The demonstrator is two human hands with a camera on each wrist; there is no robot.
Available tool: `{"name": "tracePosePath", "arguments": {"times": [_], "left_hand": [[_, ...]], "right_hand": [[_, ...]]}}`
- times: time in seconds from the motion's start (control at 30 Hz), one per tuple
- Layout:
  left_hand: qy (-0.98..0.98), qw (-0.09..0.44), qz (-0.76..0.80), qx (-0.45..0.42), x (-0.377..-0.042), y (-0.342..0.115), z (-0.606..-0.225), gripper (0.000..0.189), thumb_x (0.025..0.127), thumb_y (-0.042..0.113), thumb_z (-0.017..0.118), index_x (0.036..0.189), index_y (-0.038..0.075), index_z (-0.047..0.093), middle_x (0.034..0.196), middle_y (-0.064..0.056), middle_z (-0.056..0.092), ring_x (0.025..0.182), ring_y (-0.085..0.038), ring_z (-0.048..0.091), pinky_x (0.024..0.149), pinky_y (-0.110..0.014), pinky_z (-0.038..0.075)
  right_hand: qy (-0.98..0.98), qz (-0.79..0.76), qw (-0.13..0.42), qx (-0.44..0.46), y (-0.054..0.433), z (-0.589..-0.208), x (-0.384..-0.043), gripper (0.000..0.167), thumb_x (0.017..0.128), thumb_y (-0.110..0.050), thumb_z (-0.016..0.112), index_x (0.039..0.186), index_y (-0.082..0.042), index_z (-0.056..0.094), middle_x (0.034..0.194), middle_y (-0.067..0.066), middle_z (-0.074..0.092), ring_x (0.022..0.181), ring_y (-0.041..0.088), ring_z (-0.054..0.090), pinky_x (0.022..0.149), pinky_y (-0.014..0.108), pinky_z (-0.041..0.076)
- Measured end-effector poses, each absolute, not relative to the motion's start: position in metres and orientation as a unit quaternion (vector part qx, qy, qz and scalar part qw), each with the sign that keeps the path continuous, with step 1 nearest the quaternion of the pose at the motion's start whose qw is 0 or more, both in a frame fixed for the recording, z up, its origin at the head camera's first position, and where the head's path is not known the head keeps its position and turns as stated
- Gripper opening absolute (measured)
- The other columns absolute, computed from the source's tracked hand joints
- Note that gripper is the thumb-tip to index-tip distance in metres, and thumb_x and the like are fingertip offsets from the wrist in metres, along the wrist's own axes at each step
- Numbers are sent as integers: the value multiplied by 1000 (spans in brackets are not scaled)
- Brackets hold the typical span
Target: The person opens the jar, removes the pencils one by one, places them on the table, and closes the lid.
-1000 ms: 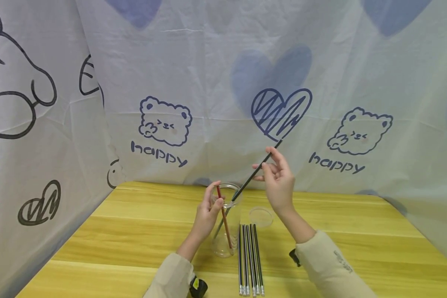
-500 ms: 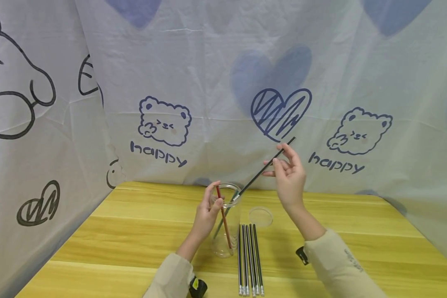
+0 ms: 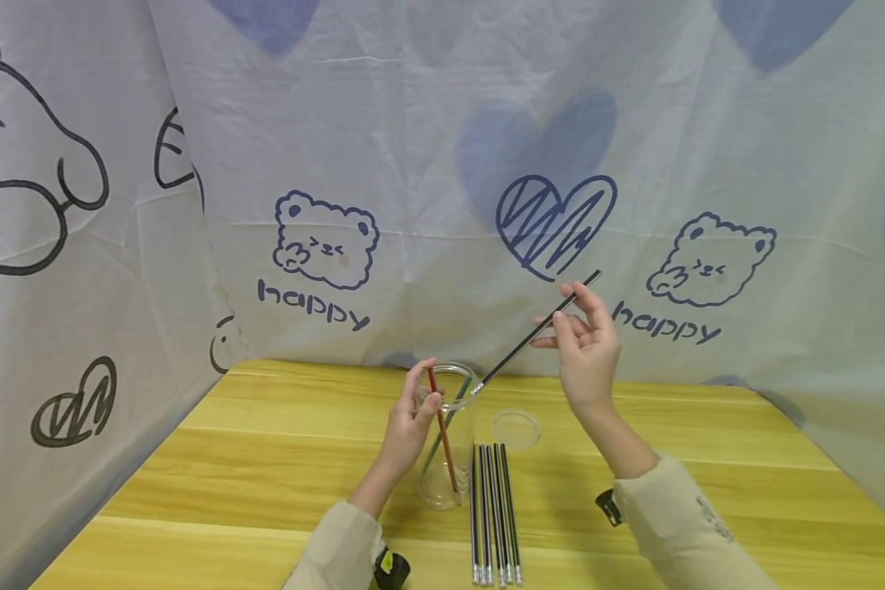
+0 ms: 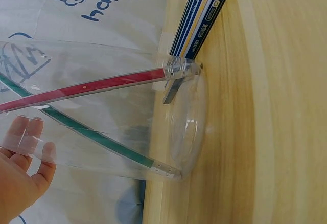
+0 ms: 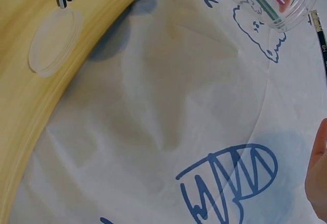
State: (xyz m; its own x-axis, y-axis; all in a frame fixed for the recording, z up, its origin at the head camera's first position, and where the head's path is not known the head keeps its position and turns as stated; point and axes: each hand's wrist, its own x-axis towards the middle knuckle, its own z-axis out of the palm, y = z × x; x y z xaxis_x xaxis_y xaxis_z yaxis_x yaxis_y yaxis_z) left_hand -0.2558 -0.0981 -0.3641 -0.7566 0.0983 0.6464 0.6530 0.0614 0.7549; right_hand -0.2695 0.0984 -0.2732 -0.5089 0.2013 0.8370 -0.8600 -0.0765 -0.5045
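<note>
A clear jar (image 3: 466, 447) stands upright on the table, and my left hand (image 3: 406, 430) grips it near the rim. Inside it lean a red pencil (image 4: 92, 87) and a green pencil (image 4: 102, 139), crossing each other, their eraser ends at the bottom. Thumb and fingers of my right hand (image 3: 588, 365) pinch a black pencil (image 3: 519, 348) near its upper end. This pencil slants down to the left, its silver eraser end right at the jar's right rim. In the right wrist view only part of the black pencil shows at the edge.
Several dark pencils (image 3: 511, 516) lie side by side just right of the jar, erasers toward me. A round clear lid (image 3: 516, 430) lies flat behind them. A printed cloth (image 3: 428, 246) hangs behind the wooden table (image 3: 265, 475).
My right hand has moved to the right, drawing the black pencil's eraser end out of the jar's mouth to its rim. The left hand and jar have stayed put.
</note>
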Motion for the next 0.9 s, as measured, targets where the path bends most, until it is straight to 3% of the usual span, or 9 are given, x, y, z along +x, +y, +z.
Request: {"name": "tracePosePath", "arguments": {"times": [0.23,0.4,0.9], "left_hand": [[-698,222,-625,-270,-274,-101,-380,53,91,40,45,134,11,32,97,-22,58,96,-35,55,73,-45,47],[-692,220,-631,-273,-276,-101,-383,53,90,43,45,134,16,33,98,-23,58,96,-41,53,73,-49,46],[-698,214,-630,-266,-248,-98,-359,55,92,38,43,133,3,31,99,-29,55,93,-43,53,72,-46,47]], "right_hand": [[-548,677,390,297,101,-276,-270,38,85,16,43,122,11,40,113,11,49,74,14,60,57,25,51],[-553,671,394,297,103,-277,-269,38,84,16,43,122,11,41,112,11,50,73,16,60,57,24,50],[-598,656,368,279,105,-296,-269,41,84,16,44,124,11,39,112,7,50,73,11,60,57,24,50]]}}
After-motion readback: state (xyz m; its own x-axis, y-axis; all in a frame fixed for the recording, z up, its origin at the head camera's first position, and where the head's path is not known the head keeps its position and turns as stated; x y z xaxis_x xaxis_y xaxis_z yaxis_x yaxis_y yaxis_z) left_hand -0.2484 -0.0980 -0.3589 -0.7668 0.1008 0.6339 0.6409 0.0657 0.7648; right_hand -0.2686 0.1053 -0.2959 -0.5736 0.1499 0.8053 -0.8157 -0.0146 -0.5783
